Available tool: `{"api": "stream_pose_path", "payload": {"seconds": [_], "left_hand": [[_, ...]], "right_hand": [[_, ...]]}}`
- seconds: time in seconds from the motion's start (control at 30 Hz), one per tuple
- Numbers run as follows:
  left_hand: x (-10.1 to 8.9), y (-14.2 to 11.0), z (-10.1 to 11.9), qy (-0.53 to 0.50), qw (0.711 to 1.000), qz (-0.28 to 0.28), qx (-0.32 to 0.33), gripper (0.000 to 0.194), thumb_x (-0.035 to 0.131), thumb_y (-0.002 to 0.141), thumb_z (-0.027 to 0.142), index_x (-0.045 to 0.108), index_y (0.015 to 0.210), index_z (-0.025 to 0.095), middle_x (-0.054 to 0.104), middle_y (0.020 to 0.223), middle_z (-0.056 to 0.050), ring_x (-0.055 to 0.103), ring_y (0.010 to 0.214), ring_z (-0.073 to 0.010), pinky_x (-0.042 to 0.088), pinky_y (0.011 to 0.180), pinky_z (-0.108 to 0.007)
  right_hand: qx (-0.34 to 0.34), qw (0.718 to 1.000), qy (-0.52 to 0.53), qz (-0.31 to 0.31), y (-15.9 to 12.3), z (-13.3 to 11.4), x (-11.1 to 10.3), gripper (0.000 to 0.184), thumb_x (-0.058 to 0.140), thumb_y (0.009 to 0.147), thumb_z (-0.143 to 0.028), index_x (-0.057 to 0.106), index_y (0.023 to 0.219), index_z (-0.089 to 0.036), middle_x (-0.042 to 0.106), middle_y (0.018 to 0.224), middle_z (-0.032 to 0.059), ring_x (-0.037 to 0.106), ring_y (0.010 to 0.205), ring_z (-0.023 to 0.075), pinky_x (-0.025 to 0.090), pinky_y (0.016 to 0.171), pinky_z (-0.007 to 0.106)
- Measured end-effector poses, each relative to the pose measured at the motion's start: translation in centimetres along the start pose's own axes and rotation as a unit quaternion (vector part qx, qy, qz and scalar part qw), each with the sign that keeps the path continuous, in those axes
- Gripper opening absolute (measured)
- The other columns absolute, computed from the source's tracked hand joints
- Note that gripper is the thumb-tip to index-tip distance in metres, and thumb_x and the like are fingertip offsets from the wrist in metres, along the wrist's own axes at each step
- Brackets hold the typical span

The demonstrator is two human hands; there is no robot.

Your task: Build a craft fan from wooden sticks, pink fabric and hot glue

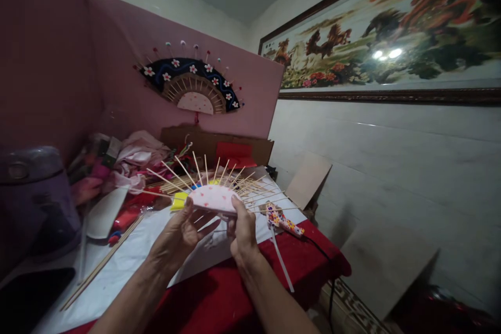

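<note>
Both my hands hold a half-round fan base [213, 197], pink with small red marks, above the table. Thin wooden sticks [198, 168] spread out like rays from its curved edge. My left hand [180, 232] has its thumb at the left end, with its fingers stretched beneath the flat edge. At the right end, my right hand [245, 229] pinches the piece, thumb on top and fingers curled under. A flower-patterned glue gun [282, 221] lies on the table to the right of my right hand, its black cord running off the edge.
A finished-looking dark fan [191, 70] with white flowers hangs on the pink panel [254, 86]. White paper [144, 245] covers part of the red tablecloth [219, 297]. Loose sticks [104, 261], a white dish [106, 214], crumpled fabric [141, 154] and a purple container [37, 203] stand left.
</note>
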State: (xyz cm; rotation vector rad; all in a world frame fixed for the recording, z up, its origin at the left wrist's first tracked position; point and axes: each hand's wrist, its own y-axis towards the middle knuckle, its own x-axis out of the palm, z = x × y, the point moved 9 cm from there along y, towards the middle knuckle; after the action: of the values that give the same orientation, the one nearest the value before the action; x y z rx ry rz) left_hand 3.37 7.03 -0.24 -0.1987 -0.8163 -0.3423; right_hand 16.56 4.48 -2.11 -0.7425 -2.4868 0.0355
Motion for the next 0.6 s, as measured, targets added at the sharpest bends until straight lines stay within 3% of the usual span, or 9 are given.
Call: {"api": "stream_pose_path", "payload": {"seconds": [0.07, 0.17, 0.3, 0.6], "left_hand": [[0.2, 0.2, -0.2, 0.027, 0.999, -0.014, 0.014, 0.038, 0.078, 0.069, 0.023, 0.062, 0.103, 0.015, 0.071, 0.102, -0.011, 0.069, 0.093, -0.0269, 0.058, 0.080, -0.040], [-0.4, 0.5, 0.2, 0.072, 0.994, 0.011, 0.076, 0.048, 0.083, 0.059, 0.014, 0.061, 0.102, 0.015, 0.071, 0.097, -0.007, 0.070, 0.085, -0.0238, 0.059, 0.076, -0.036], [-1.3, 0.3, 0.5, 0.108, 0.984, 0.057, 0.130, 0.044, 0.085, 0.057, 0.022, 0.062, 0.093, 0.013, 0.070, 0.087, -0.005, 0.070, 0.078, -0.0211, 0.060, 0.070, -0.036], [-1.9, -0.1, 0.9, 0.129, 0.978, 0.077, 0.146, 0.049, 0.086, 0.054, 0.028, 0.062, 0.094, 0.013, 0.072, 0.087, -0.006, 0.071, 0.074, -0.0233, 0.058, 0.062, -0.034]], "right_hand": [[0.027, 1.000, 0.014, -0.004, 0.4, 0.3, 0.2, 0.038, 0.062, 0.072, -0.046, 0.041, 0.054, -0.020, 0.029, 0.032, -0.0118, 0.018, 0.028, 0.0024, 0.012, 0.030, 0.015], [0.050, 0.998, 0.029, -0.037, 0.4, 1.0, 0.9, 0.035, 0.060, 0.074, -0.045, 0.042, 0.057, -0.020, 0.030, 0.032, -0.0124, 0.016, 0.028, 0.0015, 0.011, 0.030, 0.014], [0.083, 0.995, 0.025, -0.047, 0.0, 2.3, 1.1, 0.033, 0.058, 0.075, -0.043, 0.043, 0.059, -0.019, 0.031, 0.032, -0.0124, 0.016, 0.027, 0.0015, 0.011, 0.029, 0.013], [0.058, 0.997, -0.003, -0.058, 0.0, 2.1, 1.5, 0.034, 0.063, 0.068, -0.044, 0.043, 0.055, -0.020, 0.027, 0.030, -0.0130, 0.016, 0.027, 0.0019, 0.011, 0.029, 0.014]]}}
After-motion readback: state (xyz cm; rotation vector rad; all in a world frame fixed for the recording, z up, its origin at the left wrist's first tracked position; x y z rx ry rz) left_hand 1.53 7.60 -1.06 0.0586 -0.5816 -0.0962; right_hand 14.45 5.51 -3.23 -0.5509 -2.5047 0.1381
